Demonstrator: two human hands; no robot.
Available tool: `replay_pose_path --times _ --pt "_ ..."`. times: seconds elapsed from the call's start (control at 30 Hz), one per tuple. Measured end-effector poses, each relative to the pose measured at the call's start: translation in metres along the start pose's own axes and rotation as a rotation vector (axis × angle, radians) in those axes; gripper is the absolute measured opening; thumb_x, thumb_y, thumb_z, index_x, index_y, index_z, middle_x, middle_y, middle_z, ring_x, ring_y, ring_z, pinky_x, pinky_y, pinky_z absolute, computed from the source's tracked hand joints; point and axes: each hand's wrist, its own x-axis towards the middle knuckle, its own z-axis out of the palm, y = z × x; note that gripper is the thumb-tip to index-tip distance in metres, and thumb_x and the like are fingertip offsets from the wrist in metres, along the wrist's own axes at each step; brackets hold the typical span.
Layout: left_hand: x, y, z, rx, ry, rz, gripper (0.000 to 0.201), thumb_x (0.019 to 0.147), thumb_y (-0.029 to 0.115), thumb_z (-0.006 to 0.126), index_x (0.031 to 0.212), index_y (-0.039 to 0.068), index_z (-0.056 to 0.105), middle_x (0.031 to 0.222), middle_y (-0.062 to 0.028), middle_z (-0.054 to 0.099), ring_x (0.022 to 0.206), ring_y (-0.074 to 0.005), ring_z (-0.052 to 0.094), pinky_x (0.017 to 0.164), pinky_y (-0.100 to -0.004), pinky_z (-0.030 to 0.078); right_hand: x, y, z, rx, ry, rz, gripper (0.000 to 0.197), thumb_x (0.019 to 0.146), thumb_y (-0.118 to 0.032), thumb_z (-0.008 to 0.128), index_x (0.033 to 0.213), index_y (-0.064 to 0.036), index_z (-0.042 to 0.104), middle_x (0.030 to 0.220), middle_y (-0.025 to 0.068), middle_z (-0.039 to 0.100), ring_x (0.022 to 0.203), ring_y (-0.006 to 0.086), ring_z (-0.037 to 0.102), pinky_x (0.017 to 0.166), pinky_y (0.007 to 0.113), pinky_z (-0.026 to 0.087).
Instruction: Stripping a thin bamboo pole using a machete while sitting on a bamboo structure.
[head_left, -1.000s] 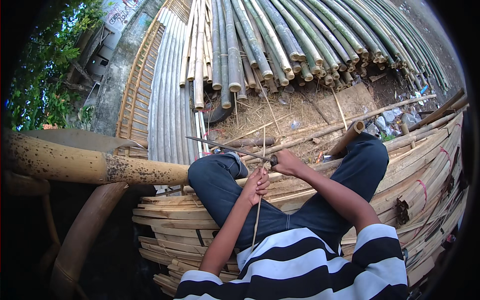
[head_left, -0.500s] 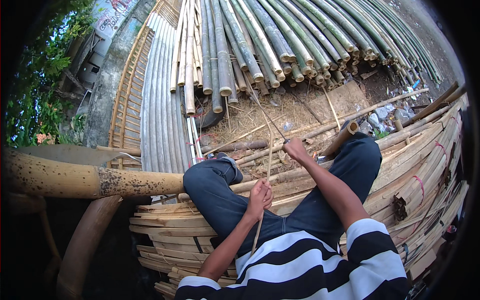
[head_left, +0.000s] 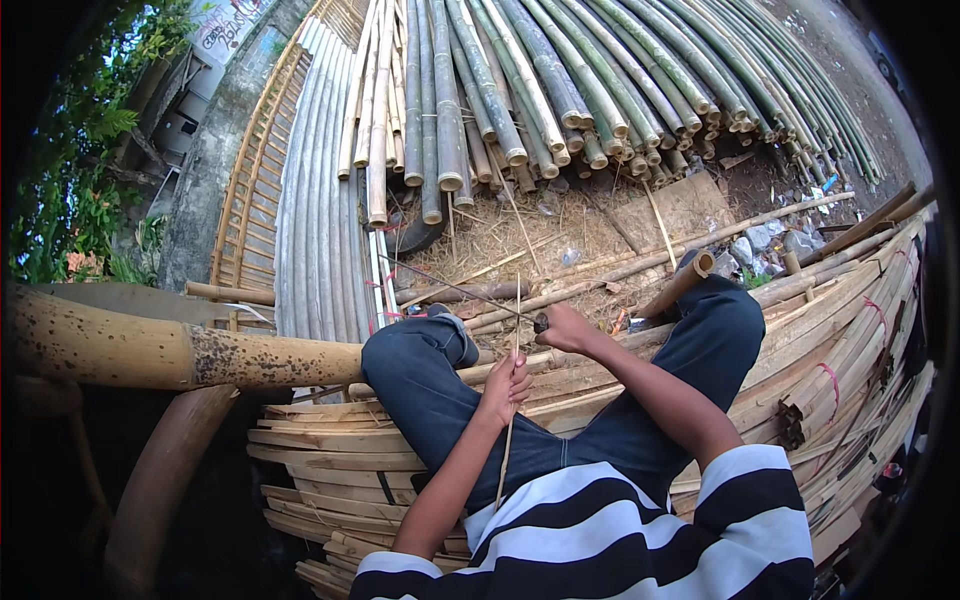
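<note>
My left hand is closed around a thin bamboo strip, which runs from my lap up past my fist to a free upper end. In my right hand is the dark handle of a long, thin-bladed knife. Its blade points to the upper left and crosses the strip just above my left fist. Whether the edge bites into the strip, I cannot tell. Both hands are between my bent knees, in front of my lap.
Beneath and beside my legs lie many split bamboo slats. A thick bamboo pole extends left from my left knee. Ahead, a large stack of green bamboo poles faces me, beside corrugated sheets and a bamboo ladder.
My right hand has moved left and down toward my left hand. The knife has swung from pointing steeply upward to lying across the strip, and the strip stands more upright.
</note>
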Motion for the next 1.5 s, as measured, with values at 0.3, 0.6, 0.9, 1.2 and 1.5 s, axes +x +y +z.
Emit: replay_pose_path --times 0.3,0.6,0.9,1.2,1.5 --pt "-0.018 -0.028 0.017 0.327 0.213 0.133 0.028 0.102 0.034 0.040 0.084 0.012 0.044 0.051 0.0060 0.024 0.037 -0.0040 0.022 0.031 -0.0192 0.018 0.020 0.024 -0.004 -0.145 0.107 0.197 0.031 0.065 -0.021 0.056 0.073 0.0080 0.064 0.077 0.0312 0.062 0.078 0.0442 0.064 0.074 0.048 0.051" --pt "-0.002 0.004 0.012 -0.017 0.024 0.000 0.031 0.102 0.036 0.039 0.093 0.008 0.049 0.051 0.0050 0.025 0.038 -0.0034 0.021 0.033 -0.0179 0.019 0.012 0.072 -0.035 0.430 0.419 0.444 0.024 0.063 -0.017 0.063 0.054 0.0028 0.054 0.048 0.0096 0.052 0.045 0.0176 0.050 0.047 0.036 0.039" --pt "0.002 0.006 -0.004 -0.304 -0.141 -0.191 0.032 0.102 0.035 0.040 0.082 0.010 0.044 0.053 0.0059 0.025 0.041 -0.0044 0.021 0.036 -0.0185 0.020 0.006 -0.001 -0.009 -0.087 0.091 0.085 0.030 0.065 -0.023 0.065 0.077 0.0037 0.061 0.070 0.0247 0.062 0.071 0.0413 0.062 0.067 0.045 0.048" --pt "0.001 0.007 0.004 -0.367 -0.097 -0.157 0.021 0.102 0.025 0.041 0.098 0.006 0.049 0.055 0.0051 0.029 0.042 -0.0032 0.023 0.035 -0.0172 0.018 0.004 -0.001 -0.011 0.142 0.075 0.062 0.024 0.063 -0.014 0.066 0.066 0.0057 0.053 0.053 0.0121 0.049 0.049 0.0187 0.042 0.050 0.037 0.037" --pt "0.002 -0.012 0.011 0.156 0.126 0.083 0.026 0.102 0.030 0.037 0.083 0.013 0.042 0.054 0.0069 0.026 0.039 -0.0032 0.019 0.034 -0.0195 0.013 -0.006 -0.009 0.000 -0.148 -0.120 -0.016 0.025 0.063 -0.022 0.066 0.071 0.0015 0.061 0.069 0.0261 0.060 0.068 0.0409 0.060 0.066 0.046 0.049"
